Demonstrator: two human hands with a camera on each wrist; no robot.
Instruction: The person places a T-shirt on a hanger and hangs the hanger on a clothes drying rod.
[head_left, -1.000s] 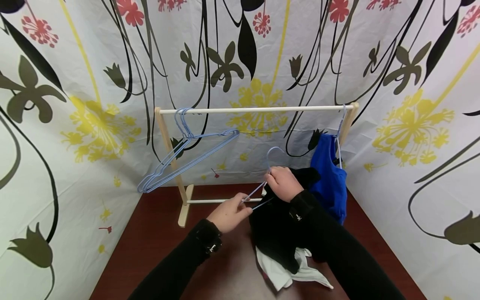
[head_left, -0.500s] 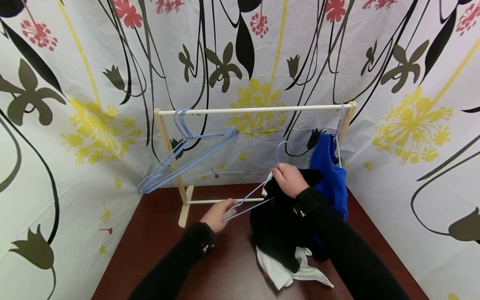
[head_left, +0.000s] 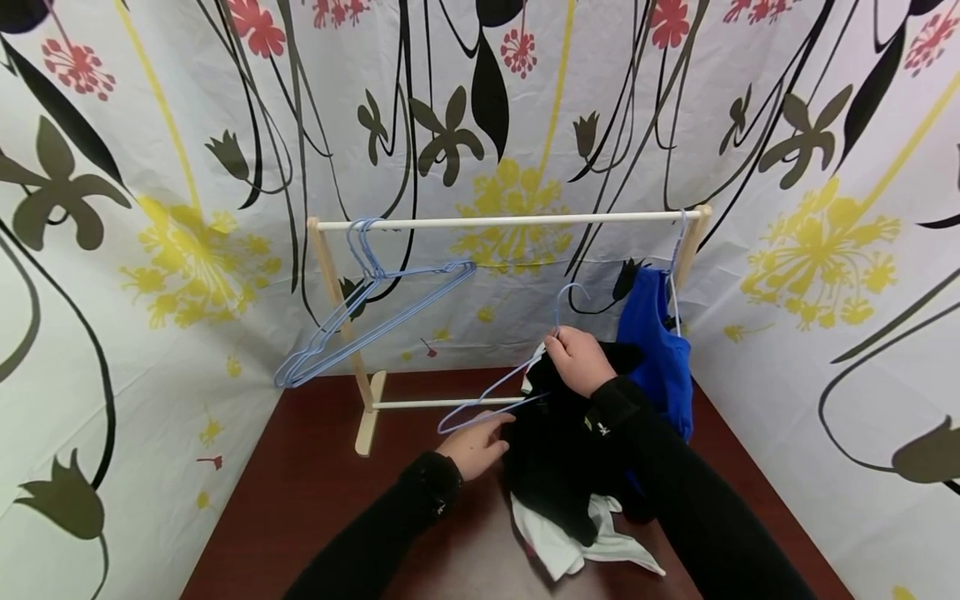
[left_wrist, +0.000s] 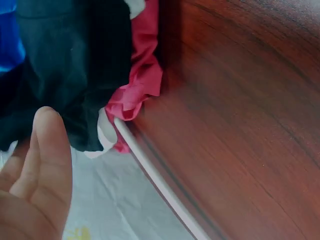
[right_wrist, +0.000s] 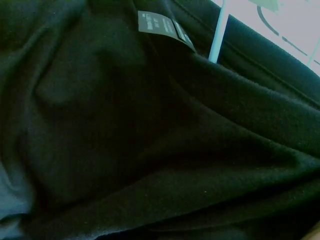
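Note:
My right hand (head_left: 573,358) grips the neck of a light-blue wire hanger (head_left: 487,396) together with a fold of a black garment (head_left: 558,467). The hanger's hook points up and its left arm slopes down over the table. The black garment hangs from that hand onto the table. My left hand (head_left: 487,437) is below the hanger's left end, its fingers straight and reaching to the garment's left edge, holding nothing. In the left wrist view the left hand (left_wrist: 35,185) hovers by the black garment (left_wrist: 60,75). The right wrist view is filled by the black garment (right_wrist: 150,140) with its label (right_wrist: 160,25).
A wooden rack (head_left: 510,220) stands at the back of the dark red table (head_left: 315,500). Empty blue hangers (head_left: 375,304) hang at its left end, a blue garment (head_left: 660,358) at its right. A white cloth (head_left: 581,550) lies under the black garment, and a pink cloth (left_wrist: 142,75) beside the rack's bottom bar (left_wrist: 155,175).
My left hand has let go of the hanger's arm and moved down and right to the black garment's edge. My right hand has lifted the hanger slightly.

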